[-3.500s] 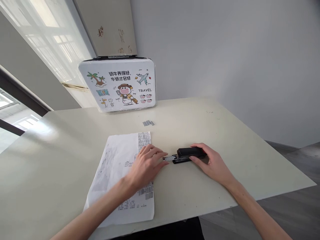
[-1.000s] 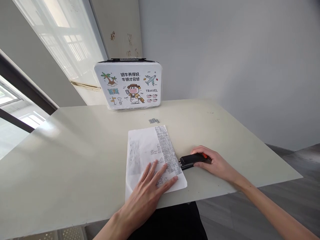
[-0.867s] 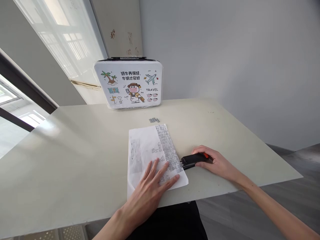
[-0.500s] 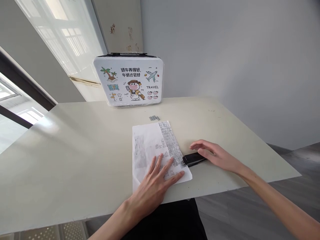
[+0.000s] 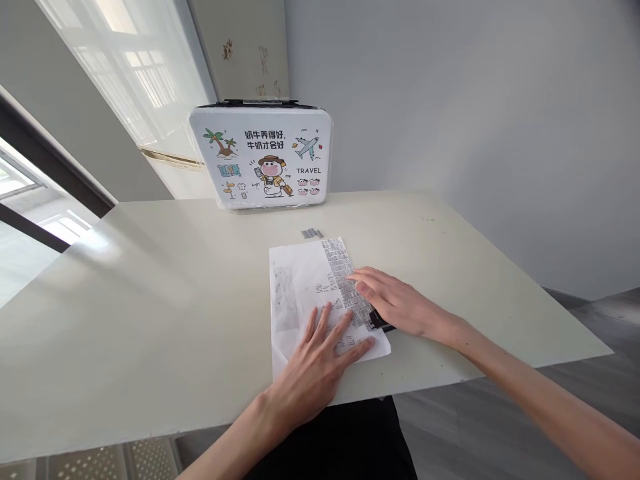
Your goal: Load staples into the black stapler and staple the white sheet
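Note:
A printed sheet of paper (image 5: 300, 267) lies on the table, its right side covered by a dense band of grey staples (image 5: 345, 280). My left hand (image 5: 313, 367) rests flat on the lower part of the sheet with fingers spread. At the paper's lower right edge is a black stapler (image 5: 381, 321), mostly hidden under my right hand (image 5: 400, 303). That hand lies palm down over the stapler, its fingers stretched out toward the band of staples. Just beyond the sheet's top edge are several short grey staple strips (image 5: 312, 233).
A white case (image 5: 260, 160) with cartoon travel pictures stands upright at the back of the pale table (image 5: 165, 320). Behind it are a glossy white cabinet and a grey wall (image 5: 450, 100). The table's front edge runs close to my lap.
My right hand has moved left and down over the stapler, covering most of it. My left hand stays flat on the paper. The whole view has shifted slightly.

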Demonstrator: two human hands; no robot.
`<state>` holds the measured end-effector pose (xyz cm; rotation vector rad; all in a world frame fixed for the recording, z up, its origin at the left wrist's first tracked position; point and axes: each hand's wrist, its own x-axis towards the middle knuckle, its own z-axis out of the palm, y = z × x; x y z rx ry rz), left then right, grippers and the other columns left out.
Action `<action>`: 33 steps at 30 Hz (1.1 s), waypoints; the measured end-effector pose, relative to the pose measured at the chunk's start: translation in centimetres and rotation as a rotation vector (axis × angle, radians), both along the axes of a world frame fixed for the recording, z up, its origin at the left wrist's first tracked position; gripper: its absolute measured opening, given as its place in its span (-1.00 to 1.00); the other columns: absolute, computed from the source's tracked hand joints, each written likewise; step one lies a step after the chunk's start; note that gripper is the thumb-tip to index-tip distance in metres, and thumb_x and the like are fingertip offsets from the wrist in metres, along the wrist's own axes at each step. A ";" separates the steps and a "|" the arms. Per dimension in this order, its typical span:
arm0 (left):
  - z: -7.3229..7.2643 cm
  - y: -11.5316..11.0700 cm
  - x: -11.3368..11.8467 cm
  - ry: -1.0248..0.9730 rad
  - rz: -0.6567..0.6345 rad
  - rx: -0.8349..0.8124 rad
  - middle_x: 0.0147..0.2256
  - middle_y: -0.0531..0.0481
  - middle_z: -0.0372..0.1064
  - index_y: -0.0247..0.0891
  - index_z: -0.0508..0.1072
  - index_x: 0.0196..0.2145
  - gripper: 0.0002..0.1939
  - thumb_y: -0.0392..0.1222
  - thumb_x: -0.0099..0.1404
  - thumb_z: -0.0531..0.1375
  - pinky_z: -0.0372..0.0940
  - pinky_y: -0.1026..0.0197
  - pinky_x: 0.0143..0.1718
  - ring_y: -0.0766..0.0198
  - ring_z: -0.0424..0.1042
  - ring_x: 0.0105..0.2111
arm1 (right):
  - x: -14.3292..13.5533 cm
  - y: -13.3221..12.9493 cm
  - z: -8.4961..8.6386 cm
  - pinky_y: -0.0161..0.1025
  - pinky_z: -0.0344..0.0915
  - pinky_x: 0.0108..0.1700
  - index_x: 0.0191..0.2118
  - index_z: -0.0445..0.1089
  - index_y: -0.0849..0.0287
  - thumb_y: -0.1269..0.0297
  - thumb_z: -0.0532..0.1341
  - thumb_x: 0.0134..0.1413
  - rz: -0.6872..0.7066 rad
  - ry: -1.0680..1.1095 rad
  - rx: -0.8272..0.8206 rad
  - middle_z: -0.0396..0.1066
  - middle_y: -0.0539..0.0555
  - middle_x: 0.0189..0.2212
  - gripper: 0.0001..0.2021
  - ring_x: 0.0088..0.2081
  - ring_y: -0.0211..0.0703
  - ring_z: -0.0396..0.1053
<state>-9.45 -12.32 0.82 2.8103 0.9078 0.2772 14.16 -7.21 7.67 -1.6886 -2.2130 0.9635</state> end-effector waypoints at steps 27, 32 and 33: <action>-0.2 0.0 0.3 -0.077 0.033 -0.017 0.54 0.03 -0.40 0.12 0.09 0.46 -0.13 -0.60 0.35 0.03 -0.15 -0.46 0.42 -0.25 -0.45 0.49 | -0.7 0.1 -0.7 0.15 -0.14 0.49 0.50 0.08 -0.08 -0.33 -0.32 0.39 0.031 -0.158 -0.044 -0.11 0.00 0.54 -0.22 0.54 0.08 -0.23; -0.1 0.0 0.4 -0.067 0.029 -0.016 0.54 0.00 -0.39 0.07 0.12 0.45 -0.11 -0.63 0.31 0.03 -0.15 -0.47 0.42 -0.26 -0.46 0.48 | -0.8 0.2 -0.8 0.17 -0.12 0.49 0.50 0.08 -0.07 -0.31 -0.31 0.41 0.037 -0.168 -0.031 -0.10 0.02 0.54 -0.24 0.54 0.08 -0.20; -0.1 0.0 0.4 -0.066 0.030 -0.019 0.54 0.00 -0.40 0.07 0.13 0.44 -0.12 -0.63 0.31 0.03 -0.16 -0.47 0.42 -0.26 -0.46 0.48 | -0.8 0.2 -0.8 0.17 -0.12 0.49 0.49 0.08 -0.07 -0.32 -0.30 0.41 0.031 -0.166 -0.034 -0.10 0.01 0.54 -0.24 0.54 0.08 -0.20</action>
